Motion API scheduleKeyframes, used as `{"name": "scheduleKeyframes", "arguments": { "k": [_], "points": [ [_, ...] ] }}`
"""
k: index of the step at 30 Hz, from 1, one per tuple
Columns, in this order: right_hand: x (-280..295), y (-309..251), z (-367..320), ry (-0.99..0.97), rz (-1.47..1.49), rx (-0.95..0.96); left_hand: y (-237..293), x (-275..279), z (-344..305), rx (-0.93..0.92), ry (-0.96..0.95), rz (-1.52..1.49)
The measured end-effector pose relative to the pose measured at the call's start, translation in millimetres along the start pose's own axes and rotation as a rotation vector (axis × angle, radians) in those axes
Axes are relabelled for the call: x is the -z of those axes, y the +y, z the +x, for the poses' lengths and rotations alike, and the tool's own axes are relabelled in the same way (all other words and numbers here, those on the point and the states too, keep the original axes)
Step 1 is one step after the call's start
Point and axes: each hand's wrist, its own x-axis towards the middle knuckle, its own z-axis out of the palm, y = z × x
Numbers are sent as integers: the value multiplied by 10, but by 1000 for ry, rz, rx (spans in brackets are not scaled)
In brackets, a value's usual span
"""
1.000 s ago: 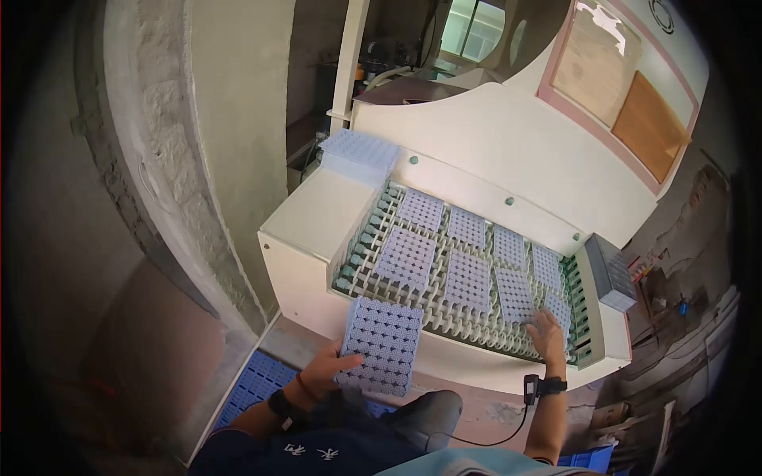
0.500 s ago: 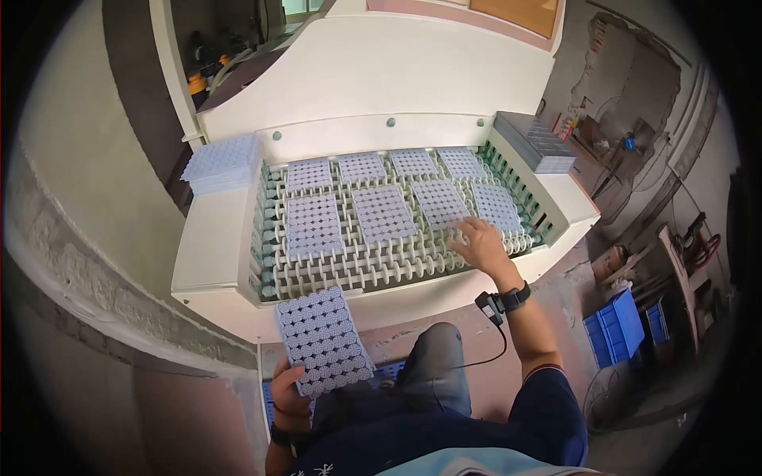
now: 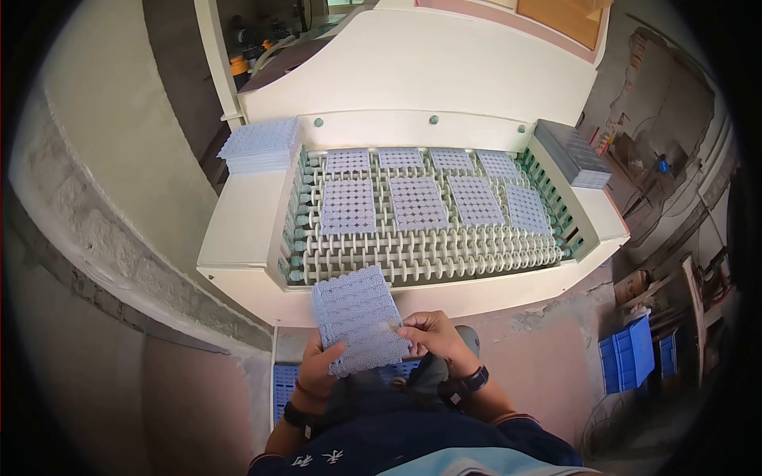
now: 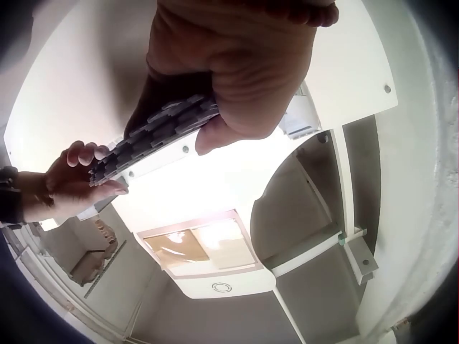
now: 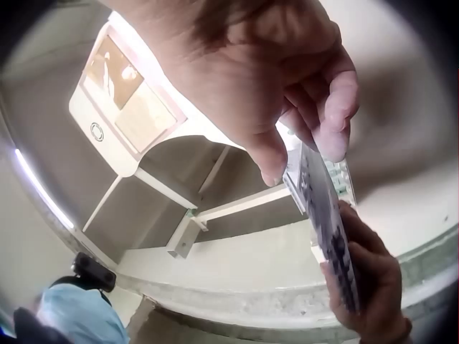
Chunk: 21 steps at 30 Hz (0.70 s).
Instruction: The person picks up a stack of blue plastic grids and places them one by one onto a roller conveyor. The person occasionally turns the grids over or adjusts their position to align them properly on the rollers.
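Observation:
A stack of thin, pale blue panels (image 3: 357, 313) with scalloped edges and rows of round shapes is held at an angle before the machine's front edge. My left hand (image 3: 319, 366) grips its lower left side, thumb on top. At its right edge, my right hand (image 3: 435, 333) pinches a panel between thumb and fingers. Layered edges of the stack (image 4: 154, 135) show in the left wrist view, running between both hands. From the right wrist view the stack (image 5: 328, 229) appears edge-on. Two rows of similar panels (image 3: 347, 208) lie on the roller conveyor (image 3: 429, 258) beyond.
Another pale blue stack (image 3: 258, 147) sits on the machine's left ledge, and a grey stack (image 3: 573, 152) on the right ledge. White machine housing (image 3: 421, 71) rises behind the rollers. A wall (image 3: 95, 182) stands at left; blue bins (image 3: 627, 357) are on the right.
My right hand has left the near right panel on the rollers and come back to the stack's right edge. My left hand keeps hold of the stack, now tilted differently. The head view has swung right.

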Motion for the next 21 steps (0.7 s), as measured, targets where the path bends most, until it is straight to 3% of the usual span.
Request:
{"name": "scheduleKeyframes", "arguments": {
  "k": [3,8,13,15,19,21],
  "points": [
    [-35,-39,1,12,-12,-36,-29,-9,-15,-68,-8,27],
    [0,24,5,87,53,29,-9,90,-51,-14,-53,36],
    [434,20,-38,529,216,237,72,209,-122,-49,-44,-176],
    [575,15,-57,574,220,329,147,216,-184,-48,-65,-222],
    [543,21,-4,599,175,286,200,180,-267,-92,-108,-152],
    [384,31,125,510,130,283,196,173,-290,-103,-115,-144]
  ]
}}
